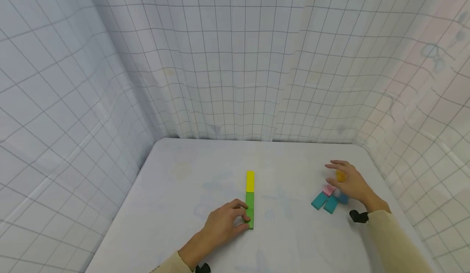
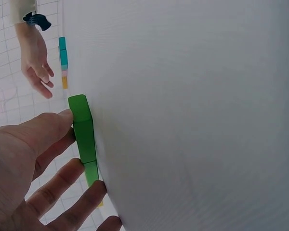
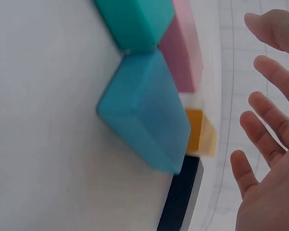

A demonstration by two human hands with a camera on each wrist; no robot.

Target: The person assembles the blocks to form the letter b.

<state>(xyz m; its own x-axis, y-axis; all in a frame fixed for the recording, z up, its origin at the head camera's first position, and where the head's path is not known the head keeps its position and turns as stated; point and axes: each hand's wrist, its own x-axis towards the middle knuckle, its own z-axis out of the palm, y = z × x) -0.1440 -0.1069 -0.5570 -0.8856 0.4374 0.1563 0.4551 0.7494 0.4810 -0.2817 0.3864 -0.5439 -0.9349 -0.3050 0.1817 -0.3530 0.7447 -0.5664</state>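
Observation:
A straight row of wooden-looking blocks lies on the white table: a yellow block (image 1: 250,181) at the far end, then a green block (image 1: 249,200), then a nearer green block (image 2: 84,137). My left hand (image 1: 225,223) touches the nearer green block with thumb and fingertips along its left side and top, other fingers spread along the row. My right hand (image 1: 350,182) hovers with fingers spread over a loose group of blocks. An orange block (image 3: 195,130) shows below it, apart from the fingers. Beside that lie a pink block (image 3: 183,53) and two teal blocks (image 1: 320,200).
A dark blue block (image 1: 343,198) lies under the right wrist, partly covered. White grid-lined curtains (image 1: 235,73) enclose the table (image 1: 176,207) at the back and both sides. Black wrist straps (image 1: 358,216) sit at the sleeve ends.

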